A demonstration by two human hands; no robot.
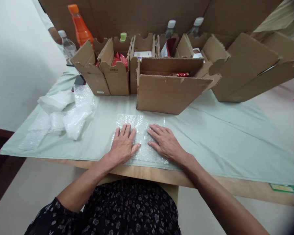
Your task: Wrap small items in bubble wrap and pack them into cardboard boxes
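A roughly square sheet of clear bubble wrap [143, 153] lies flat near the front edge of the cloth-covered table. On its left part rests my left hand [123, 143], palm down with the fingers spread. My right hand [164, 140] lies on the right part, also palm down, fingers apart. Bare bubble wrap shows between the two hands. Just beyond it stands an open cardboard box [171, 93] with a red packet [181, 74] inside.
Crumpled bubble wrap [75, 120] lies on the left of the green cloth [225, 137]. Behind stand several open boxes [116, 78] holding packets and bottles, among them an orange bottle [82, 29]. A larger cardboard box [245, 68] is at the right.
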